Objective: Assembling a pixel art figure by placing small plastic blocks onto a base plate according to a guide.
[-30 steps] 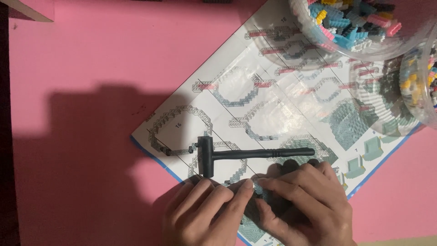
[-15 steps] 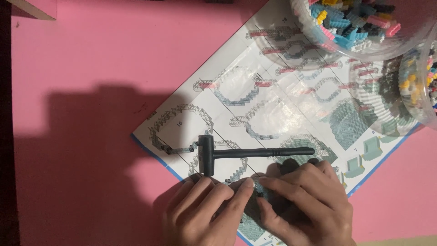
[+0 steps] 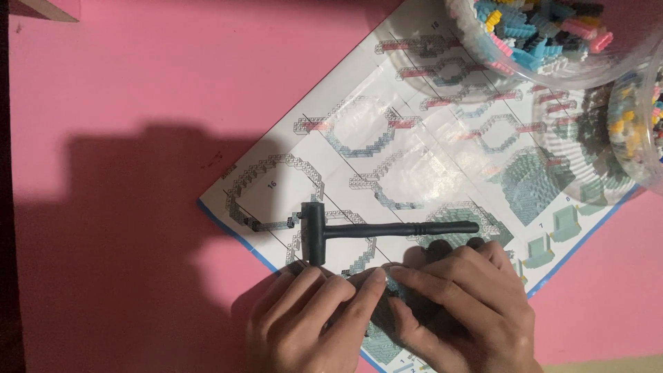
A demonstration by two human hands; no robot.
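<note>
My left hand (image 3: 311, 318) and my right hand (image 3: 463, 304) press together at the bottom centre on a small dark grey-green brick assembly (image 3: 414, 304), mostly hidden under the fingers. Fingertips of both hands meet on it. They rest on a printed building instruction sheet (image 3: 359, 138) lying diagonally on the pink table (image 3: 138, 83). A small black plastic hammer (image 3: 373, 231) lies on the sheet just above my fingers, head to the left, handle pointing right.
A clear round tub (image 3: 545, 41) of mixed coloured small bricks stands at the top right, partly on the sheet. A second clear tub (image 3: 639, 117) with yellow and dark pieces sits at the right edge. A wooden corner (image 3: 45, 8) shows at the top left.
</note>
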